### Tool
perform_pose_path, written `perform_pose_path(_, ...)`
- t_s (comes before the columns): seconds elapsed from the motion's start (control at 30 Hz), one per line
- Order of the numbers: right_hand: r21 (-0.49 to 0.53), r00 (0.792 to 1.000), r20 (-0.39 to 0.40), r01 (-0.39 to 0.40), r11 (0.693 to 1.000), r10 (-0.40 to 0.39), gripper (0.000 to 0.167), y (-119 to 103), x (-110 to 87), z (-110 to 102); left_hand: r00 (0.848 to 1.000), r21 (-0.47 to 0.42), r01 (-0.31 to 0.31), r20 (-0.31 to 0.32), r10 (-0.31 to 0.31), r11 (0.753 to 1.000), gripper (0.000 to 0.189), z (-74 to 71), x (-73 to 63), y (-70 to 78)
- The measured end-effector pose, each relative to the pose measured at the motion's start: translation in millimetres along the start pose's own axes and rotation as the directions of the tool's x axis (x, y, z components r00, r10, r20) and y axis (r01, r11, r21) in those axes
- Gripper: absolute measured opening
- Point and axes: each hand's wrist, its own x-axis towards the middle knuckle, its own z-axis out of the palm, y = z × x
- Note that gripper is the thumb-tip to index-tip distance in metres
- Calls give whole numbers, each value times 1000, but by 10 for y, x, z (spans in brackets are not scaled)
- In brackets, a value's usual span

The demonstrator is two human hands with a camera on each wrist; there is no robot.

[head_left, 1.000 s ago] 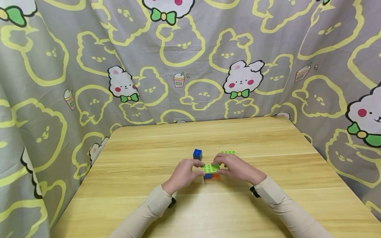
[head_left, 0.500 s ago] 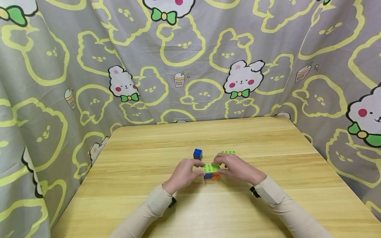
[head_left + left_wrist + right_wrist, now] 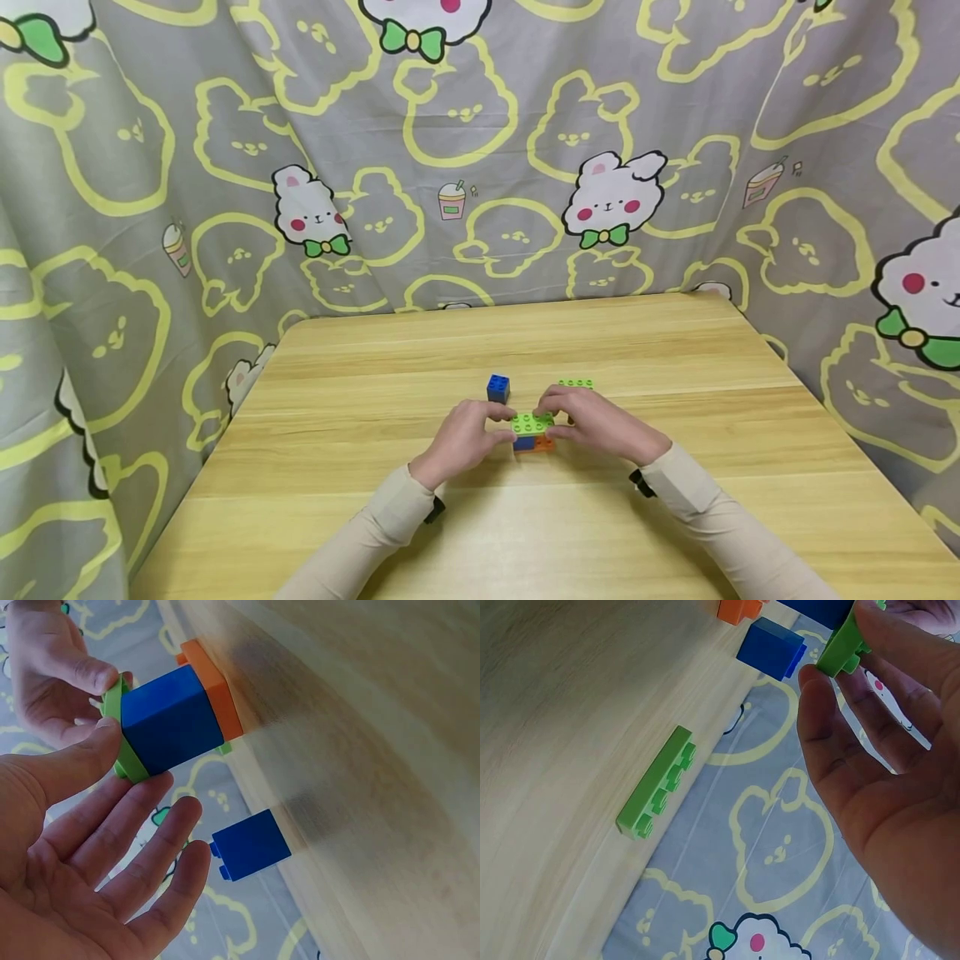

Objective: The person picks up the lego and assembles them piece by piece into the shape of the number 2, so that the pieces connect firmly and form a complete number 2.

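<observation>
A light green studded brick (image 3: 532, 426) lies across the top of a blue brick (image 3: 172, 720), which stands on a flat orange brick (image 3: 214, 690). My left hand (image 3: 465, 437) pinches the green brick's left end between thumb and fingers; the other fingers are spread in the left wrist view. At the opposite end, my right hand (image 3: 600, 425) grips the same brick, as the right wrist view shows with its thumb and fingertips on the green edge (image 3: 841, 649). Past the blue brick on the right, the green brick overhangs the orange one.
A second blue brick (image 3: 498, 388) stands on the wooden table (image 3: 375, 358) just beyond my left fingers. Behind my right hand lies another green brick (image 3: 656, 787), partly hidden in the head view. A patterned curtain (image 3: 480, 167) surrounds the table's far side.
</observation>
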Motion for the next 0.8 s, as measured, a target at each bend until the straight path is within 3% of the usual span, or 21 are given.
perform_pose_path(0.37,40,1000,3,9,999,-9,21,20,8,-3,1000,-46,13,21,-12,999,29,-24,3,-12)
perform_pose_path(0.8,179,1000,23,-10,984,6,22,118,6,10,998,-160,57,40,-51,986,29,-36,10,-42)
